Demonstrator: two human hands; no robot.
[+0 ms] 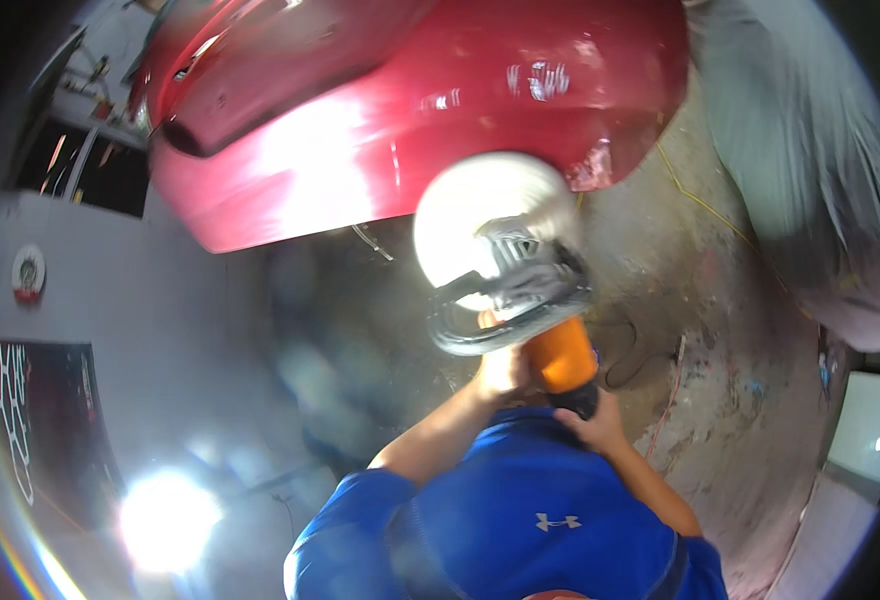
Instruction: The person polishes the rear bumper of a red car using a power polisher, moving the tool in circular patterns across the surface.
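A rotary polisher with an orange body, a black loop handle and a round white pad is held before my chest. My left hand grips it near its head, by the loop handle; the fingers are partly hidden. Behind it, my right hand is closed around the black rear end of the body. The blurred pad overlaps the lower edge of a glossy red car body panel; whether they touch cannot be told. Whitish marks or reflections show on the paint.
A bright work lamp shines at the lower left. Fabric-like grey sheeting hangs at the right. A yellow cord and a dark cable lie on the stained concrete floor. A white cabinet stands at the far right.
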